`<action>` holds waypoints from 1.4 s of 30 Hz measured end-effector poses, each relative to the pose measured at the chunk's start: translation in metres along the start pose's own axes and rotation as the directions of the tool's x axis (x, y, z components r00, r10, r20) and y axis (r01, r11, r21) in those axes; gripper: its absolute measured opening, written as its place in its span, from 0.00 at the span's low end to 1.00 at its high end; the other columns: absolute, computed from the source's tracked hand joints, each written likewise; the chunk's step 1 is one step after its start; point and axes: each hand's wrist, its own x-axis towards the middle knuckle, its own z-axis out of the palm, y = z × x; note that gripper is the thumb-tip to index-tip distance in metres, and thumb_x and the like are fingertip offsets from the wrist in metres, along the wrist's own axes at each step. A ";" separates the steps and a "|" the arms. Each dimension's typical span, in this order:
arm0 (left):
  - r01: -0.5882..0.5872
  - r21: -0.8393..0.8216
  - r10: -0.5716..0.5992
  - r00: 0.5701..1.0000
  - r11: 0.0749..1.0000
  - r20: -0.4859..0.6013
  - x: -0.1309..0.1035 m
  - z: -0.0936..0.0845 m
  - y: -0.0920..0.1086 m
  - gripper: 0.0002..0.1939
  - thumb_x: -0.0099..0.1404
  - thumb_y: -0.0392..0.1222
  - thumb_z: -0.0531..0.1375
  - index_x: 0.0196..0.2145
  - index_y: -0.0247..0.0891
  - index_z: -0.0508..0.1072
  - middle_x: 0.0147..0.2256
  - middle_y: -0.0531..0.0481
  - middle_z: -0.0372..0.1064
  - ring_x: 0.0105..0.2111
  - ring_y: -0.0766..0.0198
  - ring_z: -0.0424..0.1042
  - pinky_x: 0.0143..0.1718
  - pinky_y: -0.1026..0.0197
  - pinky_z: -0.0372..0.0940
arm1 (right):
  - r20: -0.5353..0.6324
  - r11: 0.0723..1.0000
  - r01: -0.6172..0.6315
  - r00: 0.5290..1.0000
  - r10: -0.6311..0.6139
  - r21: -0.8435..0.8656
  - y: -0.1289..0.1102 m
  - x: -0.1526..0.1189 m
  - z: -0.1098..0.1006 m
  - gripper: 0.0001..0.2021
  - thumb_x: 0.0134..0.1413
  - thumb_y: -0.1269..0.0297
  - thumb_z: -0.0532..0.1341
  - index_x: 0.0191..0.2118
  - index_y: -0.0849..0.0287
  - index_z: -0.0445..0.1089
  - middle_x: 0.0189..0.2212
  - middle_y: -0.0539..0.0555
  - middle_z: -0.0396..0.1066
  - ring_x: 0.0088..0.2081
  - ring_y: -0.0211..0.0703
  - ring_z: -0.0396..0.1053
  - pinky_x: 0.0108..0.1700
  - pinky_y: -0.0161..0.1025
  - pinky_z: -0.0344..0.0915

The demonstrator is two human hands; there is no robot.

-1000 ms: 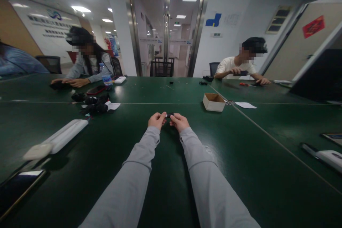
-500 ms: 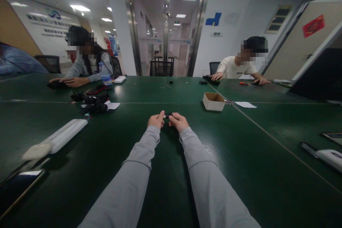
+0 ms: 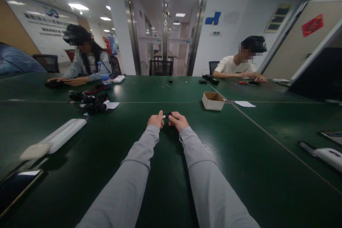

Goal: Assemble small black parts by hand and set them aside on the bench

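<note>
Both my hands meet above the green table (image 3: 171,185), in the middle of the head view. Between them is a small dark object (image 3: 168,114) with a silvery end on its left. My left hand (image 3: 155,120) pinches the silvery end between thumb and fingers. The dark end is in the closed fingers of my right hand (image 3: 179,121). The object is too small to name.
An open box (image 3: 213,105) stands ahead on the right, beside a white paper (image 3: 244,104). Black devices (image 3: 96,108), a white bar-shaped device (image 3: 65,136) and a phone (image 3: 20,188) lie on the left. Two people sit across the table.
The silvery end shows slightly more between my hands, which have hardly moved. Across the table at right, a person's hand has moved from a black object toward their other hand.
</note>
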 end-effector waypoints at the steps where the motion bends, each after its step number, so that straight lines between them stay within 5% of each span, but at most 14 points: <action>1: 0.001 0.014 -0.001 1.000 1.000 0.005 0.000 0.000 0.000 0.30 0.59 0.59 0.43 0.09 0.38 0.61 0.09 0.51 0.57 0.12 0.67 0.58 0.22 0.62 0.55 | -0.002 1.000 -0.003 1.000 0.003 -0.002 0.001 0.000 0.000 0.19 0.33 0.51 0.67 0.28 0.63 0.73 0.40 0.55 0.61 0.21 0.29 0.61 0.22 0.32 0.63; 14: -0.099 -0.113 0.108 0.991 0.989 0.078 0.009 0.008 -0.016 0.19 0.57 0.56 0.50 0.23 0.37 0.65 0.19 0.52 0.63 0.17 0.69 0.62 0.15 0.68 0.56 | -0.071 1.000 -0.029 0.997 0.029 -0.008 0.012 0.009 -0.002 0.22 0.28 0.48 0.68 0.25 0.63 0.71 0.39 0.55 0.60 0.20 0.29 0.60 0.21 0.35 0.64; 20: -0.228 -0.228 0.250 0.966 0.947 0.073 0.011 0.010 -0.024 0.10 0.53 0.47 0.55 0.29 0.38 0.64 0.24 0.52 0.64 0.22 0.68 0.63 0.14 0.70 0.57 | -0.086 0.999 -0.044 0.995 0.042 -0.021 0.003 0.005 -0.002 0.22 0.26 0.48 0.68 0.24 0.64 0.71 0.38 0.54 0.60 0.20 0.29 0.61 0.22 0.35 0.64; 28: -0.353 -0.367 0.393 0.918 0.861 0.040 0.016 0.008 -0.029 0.11 0.47 0.37 0.59 0.31 0.36 0.65 0.31 0.50 0.65 0.26 0.68 0.66 0.20 0.69 0.61 | -0.076 0.999 -0.052 0.996 0.052 0.002 -0.002 0.002 -0.001 0.20 0.27 0.50 0.69 0.23 0.64 0.70 0.38 0.54 0.60 0.19 0.30 0.61 0.22 0.36 0.65; 32: -0.230 -0.424 0.292 0.953 0.876 0.085 0.013 0.007 -0.022 0.17 0.47 0.37 0.61 0.36 0.36 0.64 0.33 0.48 0.67 0.27 0.67 0.68 0.22 0.69 0.62 | -0.078 0.999 -0.053 0.996 0.053 -0.006 -0.003 0.002 0.000 0.20 0.27 0.51 0.68 0.25 0.63 0.71 0.38 0.55 0.60 0.19 0.30 0.61 0.22 0.36 0.65; 35: -0.101 -0.444 0.157 0.983 0.890 0.091 0.010 0.009 -0.017 0.15 0.55 0.47 0.56 0.37 0.36 0.62 0.23 0.51 0.66 0.19 0.69 0.66 0.17 0.70 0.59 | -0.072 0.998 -0.064 0.995 0.062 -0.022 -0.004 0.002 0.000 0.20 0.27 0.51 0.68 0.24 0.63 0.71 0.38 0.54 0.61 0.20 0.30 0.61 0.22 0.36 0.66; 42: -0.145 -0.446 0.176 0.984 0.883 0.030 0.010 0.009 -0.017 0.14 0.50 0.44 0.59 0.34 0.37 0.64 0.21 0.55 0.62 0.19 0.71 0.62 0.16 0.71 0.57 | -0.061 0.998 -0.066 0.996 0.065 -0.014 -0.004 0.001 0.000 0.20 0.28 0.51 0.68 0.26 0.63 0.72 0.38 0.54 0.61 0.20 0.30 0.62 0.23 0.36 0.66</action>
